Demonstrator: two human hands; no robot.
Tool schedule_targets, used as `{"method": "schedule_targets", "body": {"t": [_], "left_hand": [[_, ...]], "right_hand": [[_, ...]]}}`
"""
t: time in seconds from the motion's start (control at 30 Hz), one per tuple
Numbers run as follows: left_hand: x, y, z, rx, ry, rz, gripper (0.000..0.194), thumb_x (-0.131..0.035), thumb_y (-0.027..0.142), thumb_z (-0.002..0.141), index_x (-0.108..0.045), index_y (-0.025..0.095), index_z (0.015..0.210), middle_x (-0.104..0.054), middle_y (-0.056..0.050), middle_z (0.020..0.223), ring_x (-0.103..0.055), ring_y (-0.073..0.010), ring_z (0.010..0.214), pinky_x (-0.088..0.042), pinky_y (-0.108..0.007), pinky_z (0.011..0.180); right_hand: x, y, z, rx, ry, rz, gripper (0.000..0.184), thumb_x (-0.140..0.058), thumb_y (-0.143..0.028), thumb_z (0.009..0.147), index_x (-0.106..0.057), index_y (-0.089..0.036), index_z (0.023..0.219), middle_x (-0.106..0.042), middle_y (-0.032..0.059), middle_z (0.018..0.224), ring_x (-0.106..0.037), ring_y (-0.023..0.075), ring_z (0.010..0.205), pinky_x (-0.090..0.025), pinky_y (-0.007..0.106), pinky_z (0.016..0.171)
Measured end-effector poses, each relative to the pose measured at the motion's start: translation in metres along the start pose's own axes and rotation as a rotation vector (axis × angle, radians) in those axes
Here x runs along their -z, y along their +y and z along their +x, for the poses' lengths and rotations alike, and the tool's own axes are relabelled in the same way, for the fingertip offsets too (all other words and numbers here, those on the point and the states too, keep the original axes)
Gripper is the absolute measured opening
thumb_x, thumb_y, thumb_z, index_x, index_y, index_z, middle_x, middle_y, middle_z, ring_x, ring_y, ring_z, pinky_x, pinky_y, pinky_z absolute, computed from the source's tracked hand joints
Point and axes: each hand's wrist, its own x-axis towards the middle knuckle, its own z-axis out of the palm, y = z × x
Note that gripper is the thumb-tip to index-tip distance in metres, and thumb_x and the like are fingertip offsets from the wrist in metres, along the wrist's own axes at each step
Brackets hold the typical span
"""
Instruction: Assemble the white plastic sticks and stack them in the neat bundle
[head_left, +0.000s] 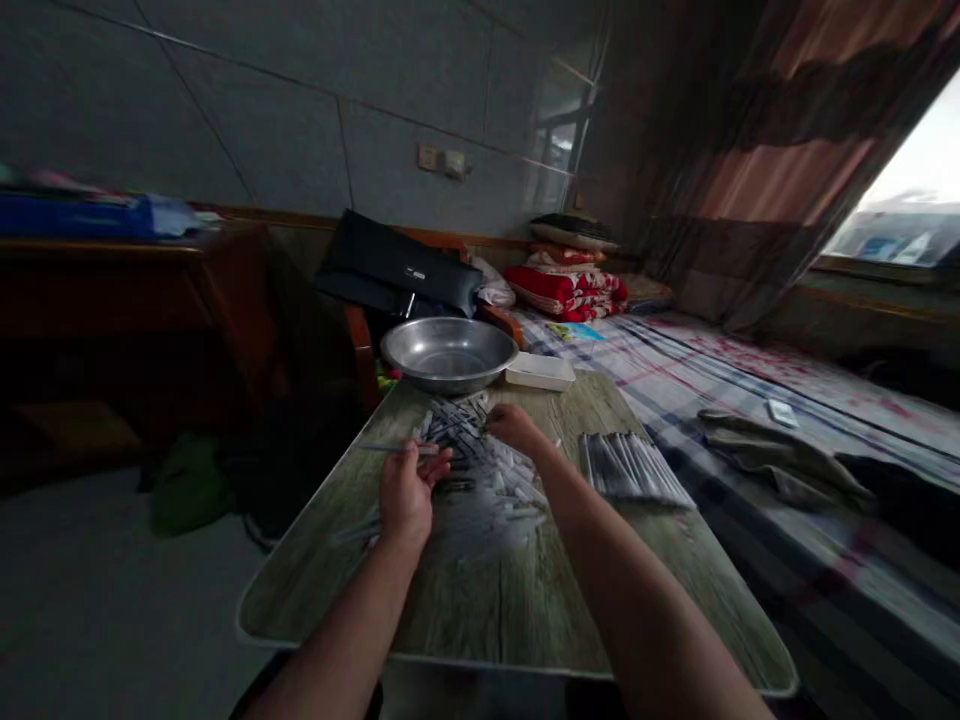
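My left hand (405,497) is closed on a slim pen-like tube (381,448), pinched between thumb and fingers and pointing left. Its other fingers are partly curled. At the far right side of a loose pile, my right hand (516,428) has its fingers drawn together. Whatever they hold, if anything, is hidden. The pile has dark thin sticks (457,425) at the back and short whitish tube-like pieces (517,480) towards the front, blurred in places. To the right, a neat row of silvery pen-like tubes (634,468) lies side by side on the wood-grain table (525,625).
A wide metal basin (450,352) stands at the table's far edge, beside a shallow white tray (541,371). Behind them a black bag (405,268) rests on a chair. A bed with a checked sheet (660,375) runs along the right; a wooden desk (112,285) is left.
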Motion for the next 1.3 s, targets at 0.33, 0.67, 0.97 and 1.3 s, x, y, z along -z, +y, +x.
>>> {"method": "schedule_targets", "body": {"t": [0.33,0.67,0.97,1.3], "left_hand": [[-0.013,-0.005,-0.015,0.206,-0.134,-0.022,0.024,-0.076,0.03,0.071,-0.063,0.016,0.086,-0.071,-0.002,0.075,-0.065,-0.011,0.058,-0.045,-0.016,0.042],[-0.012,-0.012,-0.019,0.215,-0.199,-0.004,0.028,-0.081,0.022,0.065,-0.064,0.015,0.086,-0.073,-0.003,0.08,-0.069,-0.0126,0.067,-0.056,-0.021,0.062],[-0.011,-0.015,-0.019,0.227,-0.23,0.029,0.035,-0.084,0.029,0.062,-0.064,0.016,0.087,-0.075,-0.004,0.084,-0.071,-0.0163,0.075,-0.055,-0.025,0.066],[-0.011,-0.018,-0.021,0.16,-0.265,0.124,0.041,-0.086,0.035,0.057,-0.065,0.016,0.087,-0.075,-0.004,0.086,-0.071,-0.0183,0.077,-0.054,-0.028,0.069]], "right_hand": [[-0.023,-0.004,-0.086,0.076,-0.017,0.673,0.023,-0.077,-0.027,0.065,-0.058,-0.018,0.074,-0.053,-0.0046,0.065,-0.045,0.008,0.055,-0.037,0.021,0.051],[-0.052,0.007,-0.094,0.095,0.097,0.801,0.022,-0.076,-0.027,0.068,-0.068,-0.019,0.087,-0.061,-0.0011,0.076,-0.051,0.0098,0.061,-0.04,0.023,0.059],[-0.048,0.008,-0.093,0.112,0.15,0.773,0.018,-0.076,-0.026,0.069,-0.067,-0.019,0.083,-0.058,-0.003,0.071,-0.049,0.0091,0.058,-0.039,0.022,0.056],[-0.047,0.008,-0.094,0.115,0.159,0.68,0.018,-0.075,-0.028,0.068,-0.066,-0.019,0.081,-0.059,-0.0022,0.068,-0.05,0.0108,0.059,-0.04,0.024,0.057]]}}
